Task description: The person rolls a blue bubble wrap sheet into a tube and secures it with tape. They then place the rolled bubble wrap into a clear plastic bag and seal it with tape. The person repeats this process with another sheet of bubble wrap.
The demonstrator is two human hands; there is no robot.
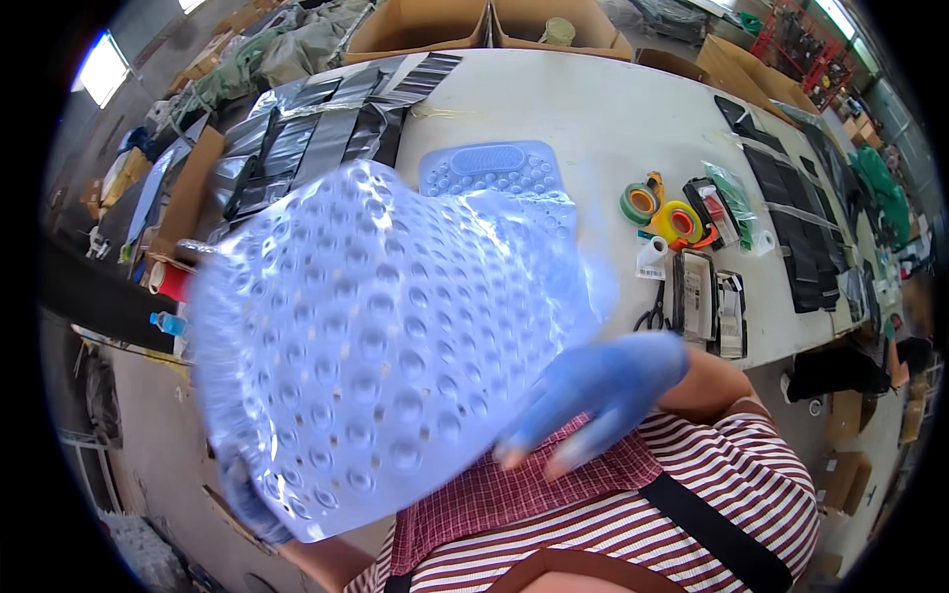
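Observation:
A translucent blue bath mat [395, 326] covered in round suction cups is held up in front of me, its edges blurred and its sheet bowed. My left hand [247, 499], in a dark glove, grips its lower left edge, with most fingers hidden behind the mat. By the lower right edge is my right hand [603, 390] in a blue glove with bare fingertips; it is blurred, its fingers apart and holding nothing I can see. Another blue bath mat [542, 163] lies flat on the white table [583, 109], partly covered by the raised one.
Dark plastic bags [316, 124] lie at the table's far left, more black bags [781, 203] at the right. Tape rolls [680, 221], scissors [653, 316], a paper roll [652, 253] and small trays [695, 296] sit right of centre. Cardboard boxes [420, 28] stand behind the table.

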